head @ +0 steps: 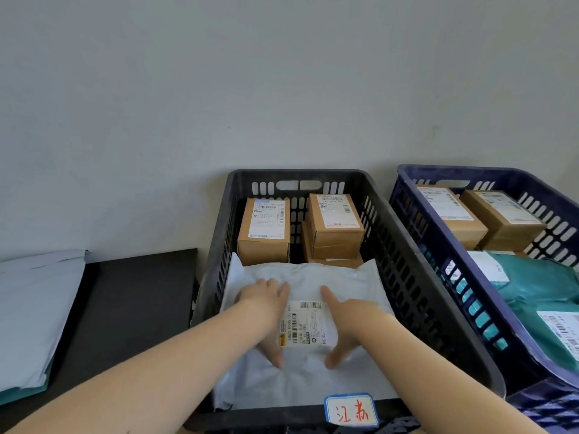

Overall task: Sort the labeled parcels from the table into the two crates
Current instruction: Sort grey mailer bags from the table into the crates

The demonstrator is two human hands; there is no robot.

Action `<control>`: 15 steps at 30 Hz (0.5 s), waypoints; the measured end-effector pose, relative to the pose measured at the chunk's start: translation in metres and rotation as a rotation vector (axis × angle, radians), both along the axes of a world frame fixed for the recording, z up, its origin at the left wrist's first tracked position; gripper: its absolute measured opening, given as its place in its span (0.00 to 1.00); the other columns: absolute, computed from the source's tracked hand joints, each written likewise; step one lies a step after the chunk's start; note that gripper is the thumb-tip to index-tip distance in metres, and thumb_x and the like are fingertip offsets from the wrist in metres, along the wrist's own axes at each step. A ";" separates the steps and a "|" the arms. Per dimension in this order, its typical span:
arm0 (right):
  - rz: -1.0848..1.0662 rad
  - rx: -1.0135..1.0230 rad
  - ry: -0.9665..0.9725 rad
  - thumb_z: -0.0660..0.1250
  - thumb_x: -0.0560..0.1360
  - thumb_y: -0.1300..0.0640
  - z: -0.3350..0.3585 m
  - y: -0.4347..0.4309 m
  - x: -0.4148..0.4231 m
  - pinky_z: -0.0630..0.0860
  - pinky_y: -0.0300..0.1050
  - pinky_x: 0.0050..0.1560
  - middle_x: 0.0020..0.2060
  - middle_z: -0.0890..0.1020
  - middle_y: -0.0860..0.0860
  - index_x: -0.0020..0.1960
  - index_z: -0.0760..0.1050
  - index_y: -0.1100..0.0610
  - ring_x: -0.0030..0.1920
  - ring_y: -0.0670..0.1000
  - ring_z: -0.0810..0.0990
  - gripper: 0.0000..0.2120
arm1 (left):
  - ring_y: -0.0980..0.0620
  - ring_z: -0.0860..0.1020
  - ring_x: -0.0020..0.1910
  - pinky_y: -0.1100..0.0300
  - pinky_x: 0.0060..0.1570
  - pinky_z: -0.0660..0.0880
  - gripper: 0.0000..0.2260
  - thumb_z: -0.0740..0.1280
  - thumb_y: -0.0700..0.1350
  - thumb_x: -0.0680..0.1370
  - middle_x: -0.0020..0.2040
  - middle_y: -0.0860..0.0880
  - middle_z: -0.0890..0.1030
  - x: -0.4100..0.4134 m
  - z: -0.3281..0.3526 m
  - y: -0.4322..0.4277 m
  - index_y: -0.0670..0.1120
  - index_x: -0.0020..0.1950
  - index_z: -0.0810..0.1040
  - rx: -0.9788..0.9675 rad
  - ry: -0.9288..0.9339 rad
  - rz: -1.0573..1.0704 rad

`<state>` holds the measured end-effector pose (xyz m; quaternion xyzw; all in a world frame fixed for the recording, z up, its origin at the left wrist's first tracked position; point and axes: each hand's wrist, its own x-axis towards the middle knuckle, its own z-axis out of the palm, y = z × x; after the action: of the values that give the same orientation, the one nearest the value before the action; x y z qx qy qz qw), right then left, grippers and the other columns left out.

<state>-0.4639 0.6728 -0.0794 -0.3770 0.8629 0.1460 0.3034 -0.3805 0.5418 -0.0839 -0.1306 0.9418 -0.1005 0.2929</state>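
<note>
Pale grey plastic mailer bag [300, 277] lies flat in the near half of the black slatted plastic crate [407, 242], centre frame, white barcode label [305, 324] facing up. Left hand [266, 308] and right hand [347, 324] both rest on it, one on each side of the label, fingers straight, thumbs spread wide, palms down; nothing pinched.

Far end of the black crate: one labelled brown cardboard box [264, 227] on the left, and a stack of similar cardboard boxes [335, 220] on the right. A blue-edged tag with red handwriting [351, 410] sits on the near rim.

Dark blue slatted crate [438, 261], right of frame, just beside the black one: two labelled cardboard boxes [451, 211] at the back, teal plastic mailers [539, 286] with white labels in front.

Left of frame: black desk [134, 302] carrying a pile of pale grey mailers [31, 308], with a teal edge showing underneath.
</note>
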 end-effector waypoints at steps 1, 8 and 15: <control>0.013 0.028 0.012 0.75 0.67 0.42 -0.002 -0.003 0.000 0.71 0.49 0.61 0.68 0.71 0.56 0.75 0.27 0.53 0.64 0.57 0.74 0.62 | 0.40 0.52 0.75 0.43 0.65 0.68 0.61 0.73 0.67 0.63 0.77 0.43 0.49 -0.003 -0.003 0.003 0.45 0.77 0.35 -0.033 -0.012 -0.027; 0.062 0.194 0.060 0.73 0.67 0.38 -0.025 -0.024 -0.002 0.77 0.52 0.59 0.61 0.77 0.56 0.72 0.22 0.57 0.56 0.57 0.80 0.65 | 0.35 0.43 0.76 0.33 0.66 0.60 0.64 0.77 0.61 0.63 0.76 0.41 0.32 -0.023 -0.028 -0.003 0.49 0.74 0.27 0.010 -0.137 0.159; 0.061 0.235 0.029 0.73 0.68 0.39 -0.030 -0.028 -0.006 0.75 0.53 0.62 0.61 0.78 0.55 0.70 0.19 0.56 0.58 0.58 0.79 0.65 | 0.34 0.42 0.75 0.32 0.65 0.60 0.61 0.77 0.56 0.67 0.76 0.40 0.32 -0.032 -0.042 -0.008 0.48 0.75 0.27 0.005 -0.155 0.195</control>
<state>-0.4701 0.6445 -0.1098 -0.3629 0.8322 0.2608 0.3283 -0.4121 0.5340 -0.1261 -0.2127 0.8995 -0.0789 0.3735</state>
